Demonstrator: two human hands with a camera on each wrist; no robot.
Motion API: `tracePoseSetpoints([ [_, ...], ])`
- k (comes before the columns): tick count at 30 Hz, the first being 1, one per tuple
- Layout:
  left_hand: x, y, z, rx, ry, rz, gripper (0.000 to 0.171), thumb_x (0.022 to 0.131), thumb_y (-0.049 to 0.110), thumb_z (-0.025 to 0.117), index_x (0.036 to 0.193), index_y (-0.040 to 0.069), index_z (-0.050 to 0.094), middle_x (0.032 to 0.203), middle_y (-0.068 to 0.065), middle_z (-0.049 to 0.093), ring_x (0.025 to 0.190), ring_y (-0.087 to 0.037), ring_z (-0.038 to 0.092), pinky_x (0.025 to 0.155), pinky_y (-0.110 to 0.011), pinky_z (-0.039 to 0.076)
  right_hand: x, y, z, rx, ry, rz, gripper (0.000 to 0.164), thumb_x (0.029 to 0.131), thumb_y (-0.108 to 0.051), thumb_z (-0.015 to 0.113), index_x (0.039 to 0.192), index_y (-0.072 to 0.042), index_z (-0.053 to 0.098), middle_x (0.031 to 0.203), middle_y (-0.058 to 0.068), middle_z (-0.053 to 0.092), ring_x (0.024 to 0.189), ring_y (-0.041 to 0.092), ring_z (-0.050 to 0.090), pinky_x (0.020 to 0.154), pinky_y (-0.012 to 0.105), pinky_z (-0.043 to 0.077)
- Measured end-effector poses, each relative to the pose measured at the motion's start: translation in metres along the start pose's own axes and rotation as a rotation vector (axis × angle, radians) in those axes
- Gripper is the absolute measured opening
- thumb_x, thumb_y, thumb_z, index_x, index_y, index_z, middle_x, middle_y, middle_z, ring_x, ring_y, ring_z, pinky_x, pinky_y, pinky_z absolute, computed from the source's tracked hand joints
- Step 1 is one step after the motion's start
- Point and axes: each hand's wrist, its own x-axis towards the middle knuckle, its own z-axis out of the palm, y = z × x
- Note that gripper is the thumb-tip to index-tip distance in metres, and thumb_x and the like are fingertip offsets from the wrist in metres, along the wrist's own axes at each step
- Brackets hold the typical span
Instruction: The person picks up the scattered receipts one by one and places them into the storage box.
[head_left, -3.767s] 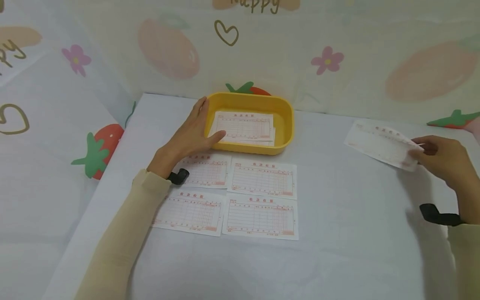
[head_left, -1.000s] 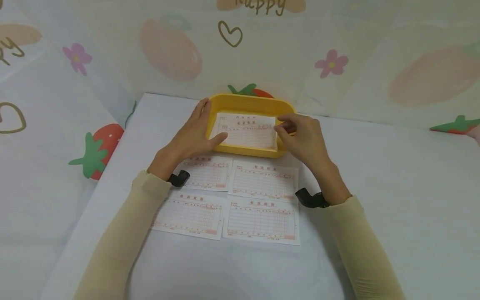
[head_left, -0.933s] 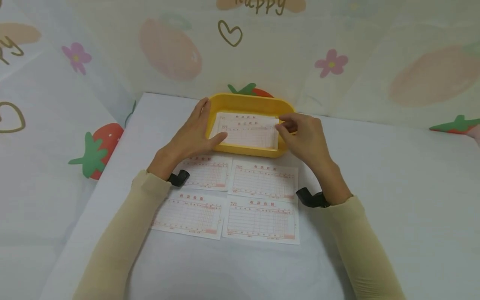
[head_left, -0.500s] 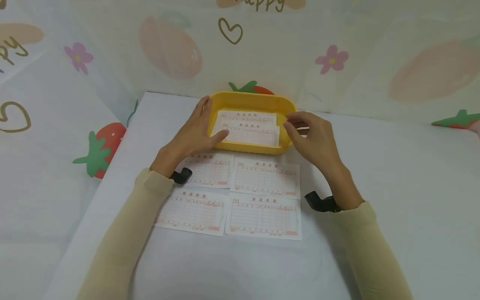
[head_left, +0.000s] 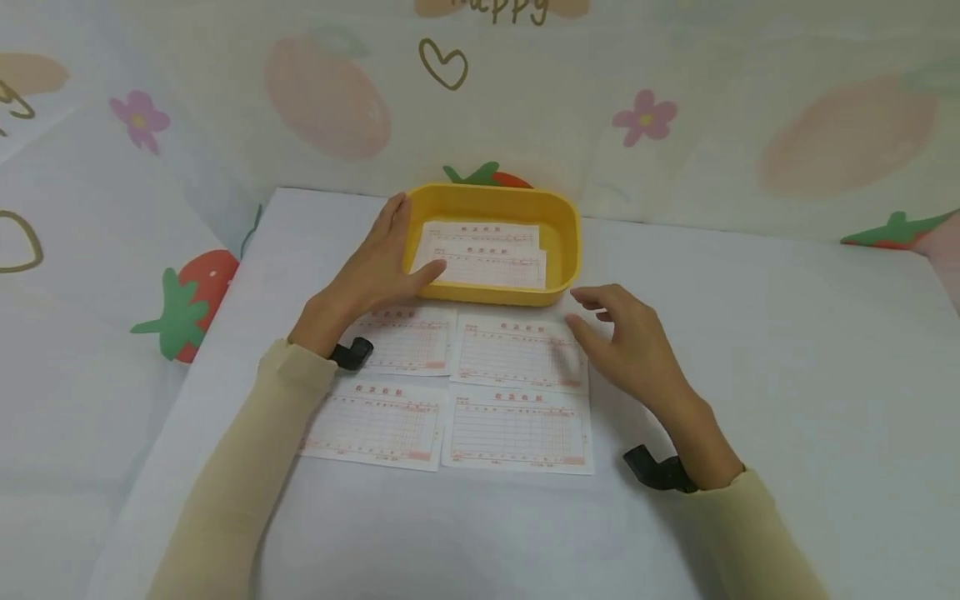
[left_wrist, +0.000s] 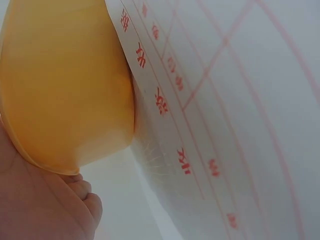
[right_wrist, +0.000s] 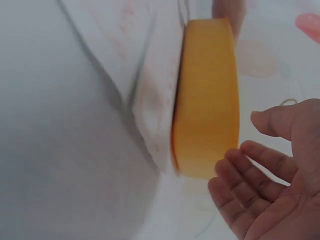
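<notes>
A yellow plastic tray (head_left: 487, 294) stands at the back of the white table, with printed receipt slips (head_left: 491, 265) lying overlapped inside. At its left end my left hand (head_left: 367, 271) holds the tray, fingers along the outer wall and thumb over the front rim; the left wrist view shows the palm (left_wrist: 40, 200) against the yellow wall. Just off the tray's front right corner hovers my right hand (head_left: 630, 337), fingers apart and holding nothing. In the right wrist view, the right hand's fingers (right_wrist: 245, 175) are loosely bent near the tray (right_wrist: 207, 95).
Several receipt slips with red print lie in two rows before the tray, including one receipt slip (head_left: 517, 433) at the front right and another (head_left: 375, 425) at the front left. A cloth backdrop (head_left: 540, 108) with fruit and flowers rises directly behind the table.
My right hand brought a receipt slip from the right into the tray, let it go atop the others, then drew back toward the front right. My left hand stayed on the tray.
</notes>
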Motion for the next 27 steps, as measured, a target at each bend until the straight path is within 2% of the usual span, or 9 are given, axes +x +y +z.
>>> tracePoseSetpoints([
  [5,-0.001,-0.001,0.001,-0.017,-0.004,0.002,0.112,0.099,0.066,0.053,0.169,0.005,-0.011,0.180,-0.010,-0.013,0.169,-0.030,-0.001,0.137,-0.050,0.015,-0.018,-0.005,0.017,-0.147,-0.061,0.054,0.046,0.101,-0.026,0.071,0.140,-0.003,0.065,0.139,0.016,0.068,0.127,0.038,0.066,0.104,0.057,0.058],
  [11,-0.001,0.000,-0.001,-0.006,0.011,-0.003,0.111,0.100,0.064,0.054,0.169,0.005,-0.010,0.180,-0.011,-0.012,0.169,-0.030,0.002,0.137,-0.050,0.016,-0.024,-0.009,0.032,-0.252,-0.149,0.075,0.060,0.095,-0.033,0.079,0.145,-0.004,0.060,0.146,0.018,0.061,0.134,0.038,0.061,0.105,0.057,0.057],
  [18,0.002,0.004,-0.001,0.007,0.005,-0.010,0.112,0.099,0.065,0.054,0.169,0.007,-0.011,0.180,-0.008,-0.013,0.169,-0.030,0.002,0.137,-0.050,0.016,-0.028,-0.003,0.032,-0.283,-0.167,0.081,0.067,0.088,-0.037,0.086,0.142,-0.005,0.060,0.149,0.018,0.058,0.139,0.037,0.056,0.107,0.057,0.056],
  [24,0.001,0.003,-0.001,0.019,0.003,-0.021,0.112,0.099,0.064,0.054,0.169,0.008,-0.012,0.180,-0.008,-0.013,0.169,-0.031,0.002,0.137,-0.051,0.015,-0.029,-0.002,0.033,-0.299,-0.202,0.102,0.072,0.089,-0.041,0.086,0.144,-0.005,0.056,0.160,0.023,0.051,0.147,0.042,0.050,0.114,0.061,0.051],
  [27,0.000,0.003,-0.001,0.019,0.003,-0.024,0.112,0.099,0.064,0.054,0.169,0.008,-0.012,0.180,-0.008,-0.013,0.169,-0.031,0.002,0.137,-0.051,0.015,-0.029,-0.003,0.033,-0.298,-0.212,0.119,0.078,0.090,-0.040,0.085,0.150,-0.004,0.052,0.163,0.024,0.048,0.149,0.043,0.048,0.115,0.062,0.049],
])
